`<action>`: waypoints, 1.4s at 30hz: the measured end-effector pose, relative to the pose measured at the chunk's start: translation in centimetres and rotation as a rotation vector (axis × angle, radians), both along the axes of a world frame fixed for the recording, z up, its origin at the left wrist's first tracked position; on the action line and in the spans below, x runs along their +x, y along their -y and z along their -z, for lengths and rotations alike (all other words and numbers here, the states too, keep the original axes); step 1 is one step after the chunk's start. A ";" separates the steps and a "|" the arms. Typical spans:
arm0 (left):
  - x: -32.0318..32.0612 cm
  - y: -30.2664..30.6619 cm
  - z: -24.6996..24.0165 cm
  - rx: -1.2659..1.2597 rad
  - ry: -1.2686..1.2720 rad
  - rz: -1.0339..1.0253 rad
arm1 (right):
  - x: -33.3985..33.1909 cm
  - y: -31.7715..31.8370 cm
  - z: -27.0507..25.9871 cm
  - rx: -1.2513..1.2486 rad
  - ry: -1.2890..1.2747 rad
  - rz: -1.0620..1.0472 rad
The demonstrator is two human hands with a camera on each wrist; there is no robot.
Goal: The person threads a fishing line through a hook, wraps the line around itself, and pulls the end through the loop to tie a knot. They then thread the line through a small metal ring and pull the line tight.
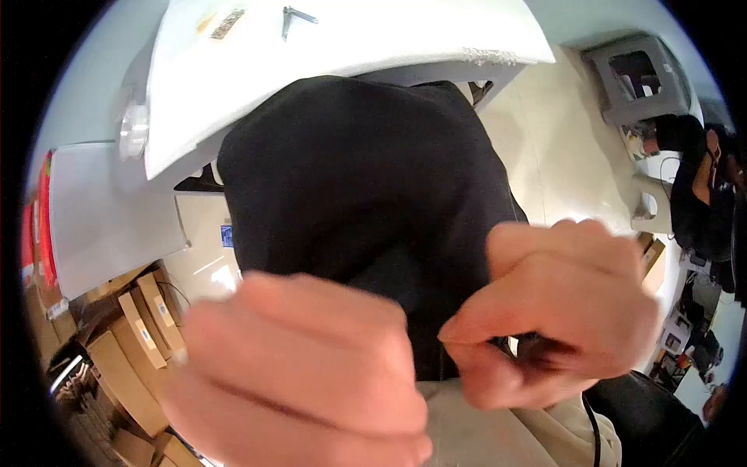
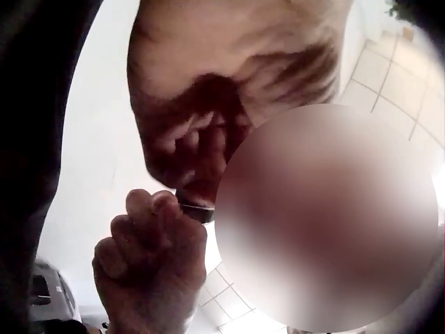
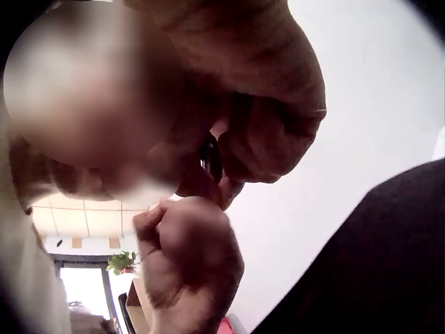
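Note:
Both hands are raised close together in front of the beige top, above the black-clad lap. My left hand (image 1: 299,366) has its back to the head view, fingers curled, a little blurred. To its right, my right hand (image 1: 572,288) is bent round with thumb and index finger meeting at the tips. A small dark thing with a shiny edge (image 2: 196,211) lies between the two hands in the left wrist view, right at the curled fingers of both. In the right wrist view the dark thing (image 3: 211,156) shows among the right fingers; most of it is hidden.
On the white table (image 1: 373,43) ahead lie a small metal tool (image 1: 296,19) with spread arms and a brown patterned strip (image 1: 227,24). Cardboard boxes (image 1: 128,373) stand at the lower left. A grey stool (image 1: 638,78) and another person (image 1: 704,183) are at the right.

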State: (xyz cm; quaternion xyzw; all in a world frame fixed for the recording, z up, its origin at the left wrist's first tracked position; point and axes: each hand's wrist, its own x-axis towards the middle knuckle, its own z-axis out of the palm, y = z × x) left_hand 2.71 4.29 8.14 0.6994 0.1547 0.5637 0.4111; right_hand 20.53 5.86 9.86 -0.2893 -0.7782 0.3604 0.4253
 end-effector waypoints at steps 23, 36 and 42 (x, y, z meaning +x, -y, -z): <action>0.6 -0.2 -1.1 0.143 -0.024 0.088 | 0.2 -1.6 -2.1 0.004 0.058 -0.050; 4.6 1.3 0.2 0.050 0.119 -0.725 | -0.9 -1.3 -5.4 -0.140 0.417 -0.362; 1.5 1.2 0.0 0.060 0.138 -0.261 | -0.8 -0.9 -2.1 -0.068 0.052 0.159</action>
